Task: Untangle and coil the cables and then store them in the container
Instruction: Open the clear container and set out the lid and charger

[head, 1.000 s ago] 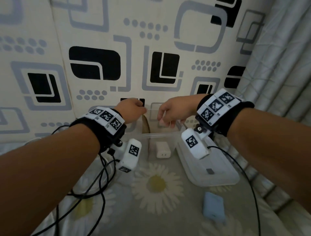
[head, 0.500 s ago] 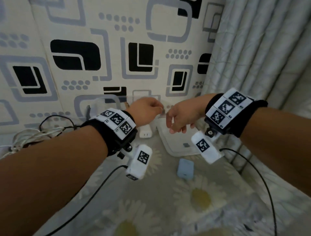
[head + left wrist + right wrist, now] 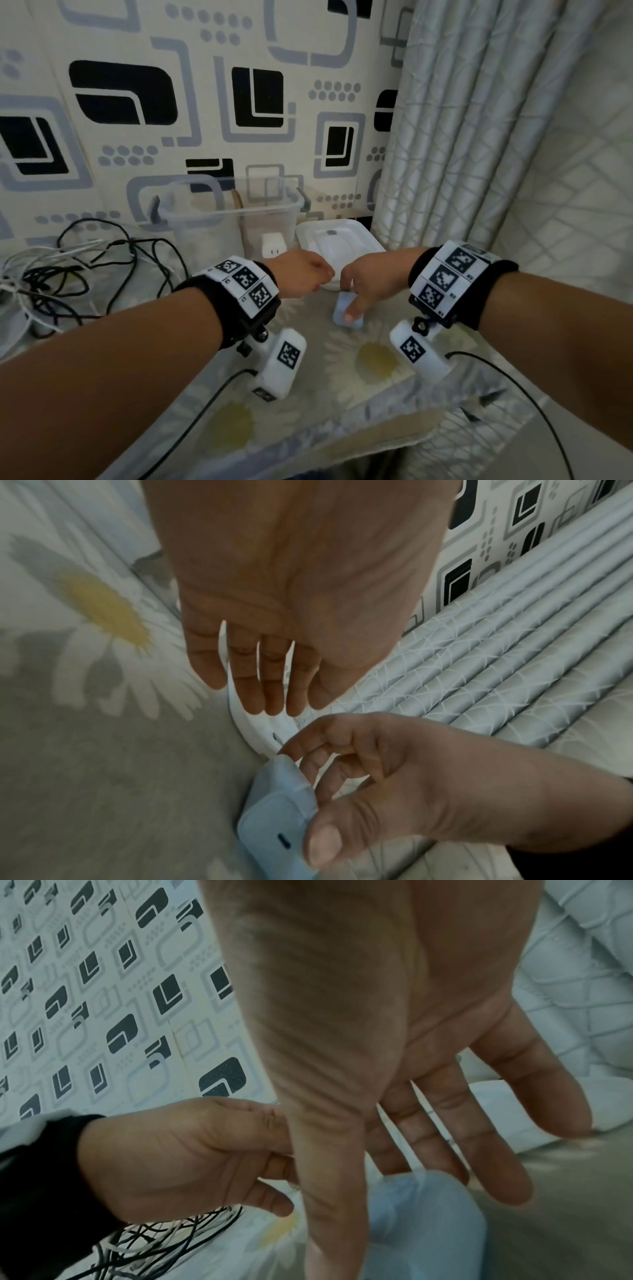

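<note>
We are reaching our right hand [image 3: 368, 286], fingers loose, onto one blue case [image 3: 346, 312] at frame centre, left hand [image 3: 301, 275] empty, while the tangled cables [image 3: 68, 274] are lying at left beside one clear container [image 3: 233, 219].

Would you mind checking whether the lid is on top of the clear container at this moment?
No, the white lid lies flat on the flowered cloth to the right of the clear container, whose top is open.

home room | patterned wallpaper [image 3: 205, 102] | pleated curtain [image 3: 462, 137] | daisy-print tablecloth [image 3: 376, 359]
</note>
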The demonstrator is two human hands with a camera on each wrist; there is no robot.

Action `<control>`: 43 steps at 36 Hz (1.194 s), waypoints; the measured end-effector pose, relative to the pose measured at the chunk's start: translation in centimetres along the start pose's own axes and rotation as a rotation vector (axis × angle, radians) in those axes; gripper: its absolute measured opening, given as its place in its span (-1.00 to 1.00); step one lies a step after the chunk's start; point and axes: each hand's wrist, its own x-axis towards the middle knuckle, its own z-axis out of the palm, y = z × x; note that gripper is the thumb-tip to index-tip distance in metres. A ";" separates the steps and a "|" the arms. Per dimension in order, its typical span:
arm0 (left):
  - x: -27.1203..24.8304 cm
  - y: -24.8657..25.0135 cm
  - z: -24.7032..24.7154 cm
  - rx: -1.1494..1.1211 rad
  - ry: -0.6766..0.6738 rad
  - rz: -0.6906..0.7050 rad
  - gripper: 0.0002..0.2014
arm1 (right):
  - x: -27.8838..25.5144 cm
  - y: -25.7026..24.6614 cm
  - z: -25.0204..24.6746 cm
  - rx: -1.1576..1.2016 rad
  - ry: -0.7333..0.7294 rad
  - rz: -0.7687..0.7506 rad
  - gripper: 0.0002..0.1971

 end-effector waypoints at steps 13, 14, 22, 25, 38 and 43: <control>0.8 -2.0 -2.8 -0.075 0.118 -0.009 -0.79 | 0.2 -0.4 -2.2 0.010 0.161 -0.128 -0.52; 0.9 -2.0 -3.2 -0.079 0.133 0.002 -0.80 | 0.2 -0.5 -2.8 0.005 0.195 -0.138 -0.51; 1.8 -2.3 -8.7 -0.115 0.363 0.064 -0.85 | 1.4 -1.3 -7.9 0.110 0.545 -0.232 -0.49; 1.9 -2.9 -10.8 -0.114 0.411 0.045 -0.82 | 2.4 -1.7 -9.1 0.174 0.634 -0.271 -0.48; 3.0 -7.8 -18.0 0.004 0.622 -0.140 -0.72 | 7.6 -4.2 -12.3 0.014 0.830 -0.249 -0.40; 3.7 -10.7 -18.4 0.134 0.578 -0.229 -0.44 | 9.9 -4.8 -12.5 0.091 0.773 -0.233 -0.39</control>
